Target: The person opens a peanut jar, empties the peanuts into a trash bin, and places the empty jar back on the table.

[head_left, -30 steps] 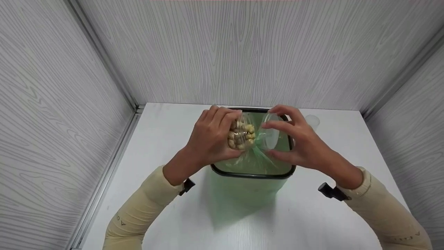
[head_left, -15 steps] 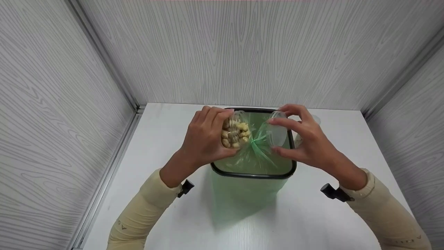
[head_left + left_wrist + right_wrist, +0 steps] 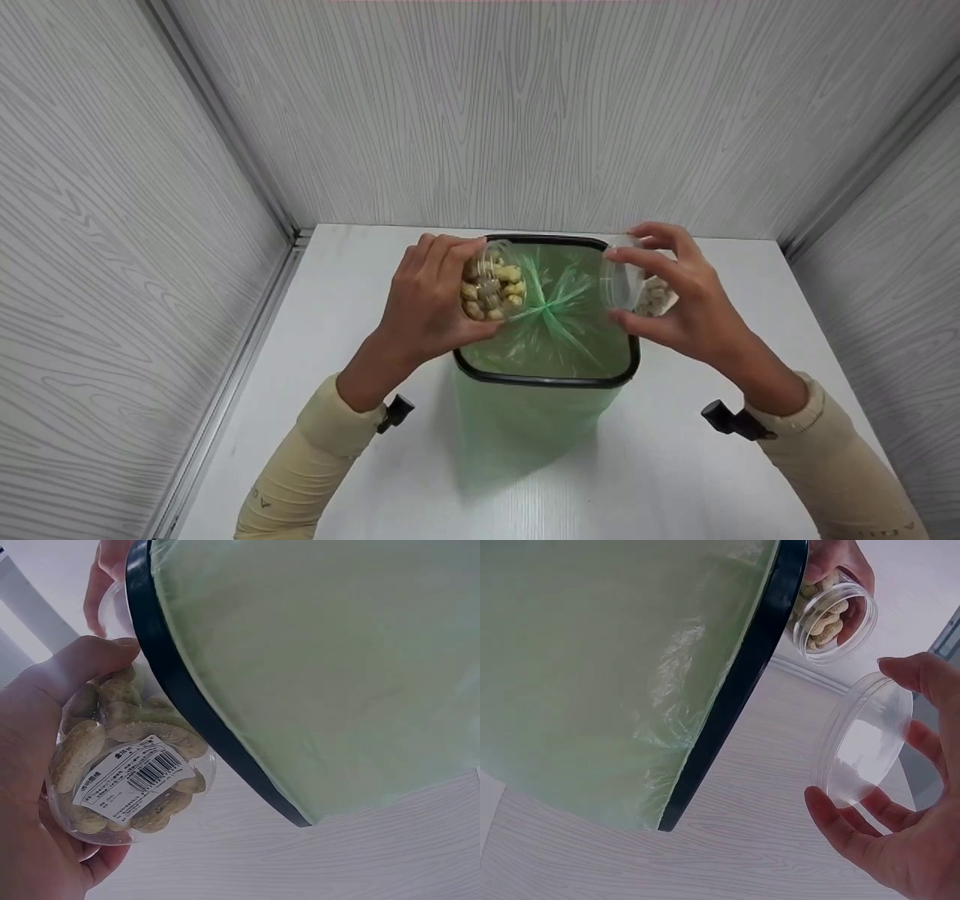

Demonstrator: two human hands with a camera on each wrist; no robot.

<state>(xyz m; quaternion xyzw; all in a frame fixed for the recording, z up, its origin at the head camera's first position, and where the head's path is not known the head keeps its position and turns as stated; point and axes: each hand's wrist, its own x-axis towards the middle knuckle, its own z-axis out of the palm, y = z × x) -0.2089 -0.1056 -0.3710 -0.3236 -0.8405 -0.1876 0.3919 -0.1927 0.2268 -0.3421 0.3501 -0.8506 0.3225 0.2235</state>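
Observation:
My left hand point(image 3: 431, 300) grips a clear plastic jar point(image 3: 135, 754) of unshelled peanuts over the left rim of a bin. Tipped on its side, the jar has its uncovered mouth facing right, and a printed label point(image 3: 133, 778) shows on its base. Over the bin's right rim, my right hand point(image 3: 686, 300) pinches a clear round lid point(image 3: 870, 736) by its edge between thumb and fingertips. Jar and lid are apart. Below them is the pale green bin point(image 3: 525, 427) with a black rim point(image 3: 547, 381); a gathered green plastic bag point(image 3: 547, 307) lies across its opening.
Partly behind my right hand, another clear container point(image 3: 655, 295) with pale contents stands on the white table point(image 3: 337, 300). Grey wood-grain panels point(image 3: 480, 112) close off the back and both sides.
My hands have drawn apart: the peanut jar has moved left and the lid right. More of the bag's gathered middle shows between them, and more of the container behind my right hand.

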